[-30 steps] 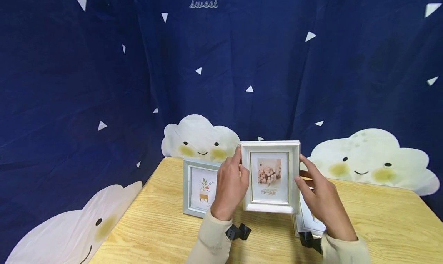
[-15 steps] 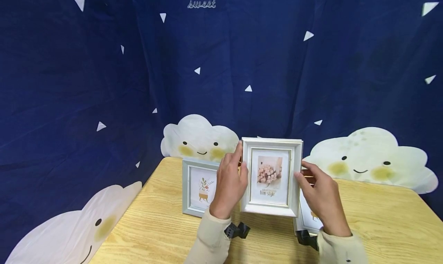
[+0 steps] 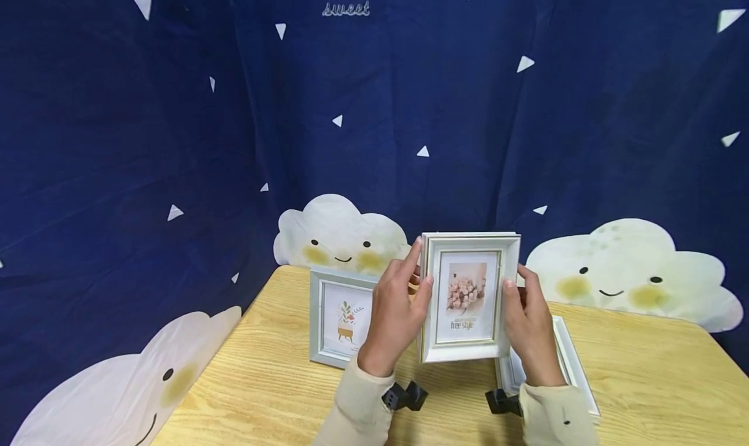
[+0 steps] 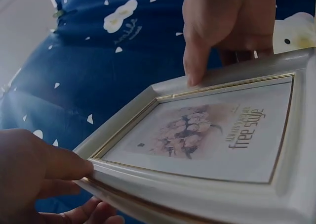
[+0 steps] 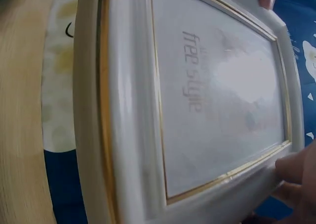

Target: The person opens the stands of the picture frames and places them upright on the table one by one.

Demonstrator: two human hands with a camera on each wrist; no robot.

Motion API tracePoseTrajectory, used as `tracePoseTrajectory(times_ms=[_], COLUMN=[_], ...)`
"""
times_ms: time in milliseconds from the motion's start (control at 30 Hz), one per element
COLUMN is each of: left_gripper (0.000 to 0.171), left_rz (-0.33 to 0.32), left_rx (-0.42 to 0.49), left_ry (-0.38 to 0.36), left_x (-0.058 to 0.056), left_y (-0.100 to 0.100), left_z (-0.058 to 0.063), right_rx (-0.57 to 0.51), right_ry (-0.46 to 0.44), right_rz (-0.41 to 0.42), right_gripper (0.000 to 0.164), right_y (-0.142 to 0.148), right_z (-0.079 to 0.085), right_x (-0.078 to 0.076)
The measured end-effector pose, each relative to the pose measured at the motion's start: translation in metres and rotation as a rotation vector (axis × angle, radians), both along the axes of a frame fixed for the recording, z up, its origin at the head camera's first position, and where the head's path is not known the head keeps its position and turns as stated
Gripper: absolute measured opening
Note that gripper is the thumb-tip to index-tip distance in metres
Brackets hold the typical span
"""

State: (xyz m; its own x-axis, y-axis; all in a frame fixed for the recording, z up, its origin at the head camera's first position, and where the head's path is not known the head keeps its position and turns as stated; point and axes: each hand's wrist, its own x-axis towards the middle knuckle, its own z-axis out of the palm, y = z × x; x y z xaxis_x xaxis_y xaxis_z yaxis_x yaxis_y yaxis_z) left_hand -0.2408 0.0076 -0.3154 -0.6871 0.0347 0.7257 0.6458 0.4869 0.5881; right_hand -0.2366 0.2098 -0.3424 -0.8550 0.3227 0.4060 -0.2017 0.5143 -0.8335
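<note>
Both hands hold up a white picture frame [image 3: 468,355] with a gold inner line, a pink flower bouquet print and the words "free style". My left hand [image 3: 394,309] grips its left edge, thumb on the front and fingers behind. On the opposite edge my right hand [image 3: 531,326] pinches it, thumb on the front border. Seen from the right wrist, the frame's side [image 5: 103,110] is layered, with a gold stripe. A pale blue-green picture frame [image 3: 316,319] with a potted plant print stands left of my left hand, partly covered by it.
On the wooden table [image 3: 643,368], a white frame [image 3: 576,368] lies beneath my right hand and is partly hidden. A dark blue curtain [image 3: 374,108] with white triangles and smiling clouds hangs behind the table and along its left side.
The held frame has shifted a little to the right and turned slightly, showing its left side. My right hand has swung inward, uncovering more of the white frame lying on the table.
</note>
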Motion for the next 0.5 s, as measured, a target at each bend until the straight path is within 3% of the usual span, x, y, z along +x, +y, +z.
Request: tracePoseTrajectory(times_ms=[233, 500], left_gripper=[0.059, 0.059], left_rz=[-0.013, -0.026], left_rx=[-0.025, -0.047], left_ry=[0.012, 0.078], left_x=[0.006, 0.016], left_y=[0.006, 0.009], left_z=[0.001, 0.007], right_rx=[-0.01, -0.059], right_ry=[0.018, 0.031], right_rz=[0.018, 0.048], right_gripper=[0.046, 0.045], right_y=[0.0, -0.003], right_z=[-0.005, -0.004], right_x=[-0.001, -0.001])
